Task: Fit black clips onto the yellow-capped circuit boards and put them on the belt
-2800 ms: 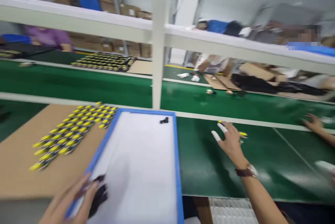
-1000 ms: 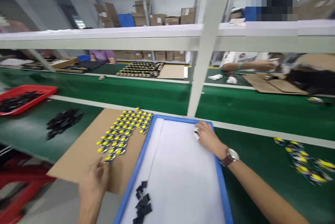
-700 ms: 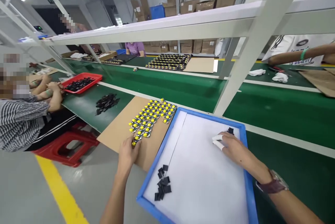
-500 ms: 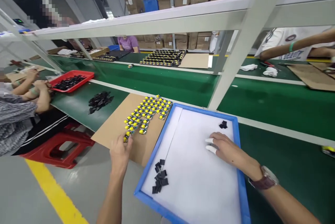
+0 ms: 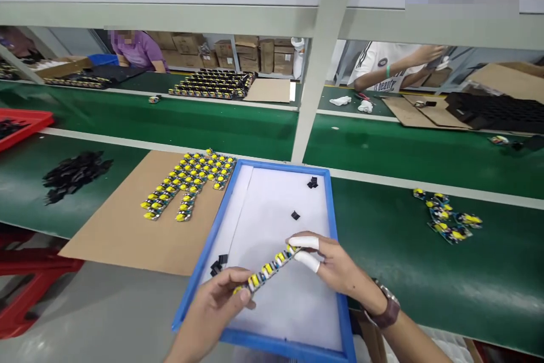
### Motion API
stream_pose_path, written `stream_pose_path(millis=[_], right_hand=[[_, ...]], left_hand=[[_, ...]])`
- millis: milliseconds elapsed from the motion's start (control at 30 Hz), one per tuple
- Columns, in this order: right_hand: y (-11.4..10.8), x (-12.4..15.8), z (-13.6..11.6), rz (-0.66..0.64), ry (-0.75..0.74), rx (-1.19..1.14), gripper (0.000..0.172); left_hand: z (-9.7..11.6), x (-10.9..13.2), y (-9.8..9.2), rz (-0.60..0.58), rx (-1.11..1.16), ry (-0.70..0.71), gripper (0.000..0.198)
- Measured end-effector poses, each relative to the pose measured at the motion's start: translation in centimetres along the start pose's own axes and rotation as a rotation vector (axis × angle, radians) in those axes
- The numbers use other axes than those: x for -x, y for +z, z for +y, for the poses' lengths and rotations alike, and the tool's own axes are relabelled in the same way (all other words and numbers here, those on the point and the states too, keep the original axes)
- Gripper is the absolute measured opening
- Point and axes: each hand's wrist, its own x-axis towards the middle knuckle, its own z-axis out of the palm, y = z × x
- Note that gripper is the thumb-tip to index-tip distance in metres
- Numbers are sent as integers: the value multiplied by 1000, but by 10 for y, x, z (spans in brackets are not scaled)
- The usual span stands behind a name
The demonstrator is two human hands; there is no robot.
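Right hand [image 5: 340,267]: two matte white, close-fitting, tube-shaped finger covers, one on the index finger [image 5: 306,242], one on the thumb [image 5: 307,262]; remaining fingers bare. Right wrist: round silver-toned wristwatch [image 5: 391,295] on a dark brown, leather-like band [image 5: 385,315]; dial too oblique to read. Right forearm [image 5: 414,340] bare up to the frame edge. Left hand [image 5: 212,306]: bare, thumbnail visible; its wrist barely in frame.

Factory assembly line | long green benches [image 5: 382,261] | stacked cardboard cartons [image 5: 283,62] | co-workers [image 5: 143,50] opposite
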Motion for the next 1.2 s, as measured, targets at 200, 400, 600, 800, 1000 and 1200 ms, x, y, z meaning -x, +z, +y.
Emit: stream_pose_path(millis=[200,400,600,800,1000,1200], right_hand=[[3,26,9,100,36,80,27],[19,36,30,325,-35,470,31],[-6,32,21,105,169,630,29],[11,29,12,84,-11,336,40],[24,25,19,247,27,588,26],[5,23,-1,-16,-16,418,40]], left_hand=[[-7,-19,45,-306,169,-171,57],[-26,-25,97,-87,65,-177,64],[-10,-30,67,82,-465,117,49],[-1,-27,80,-72,-304,39,48],[-20,-34,111,171,4,-56,64],[-17,-38,85,58,-145,-34,67]])
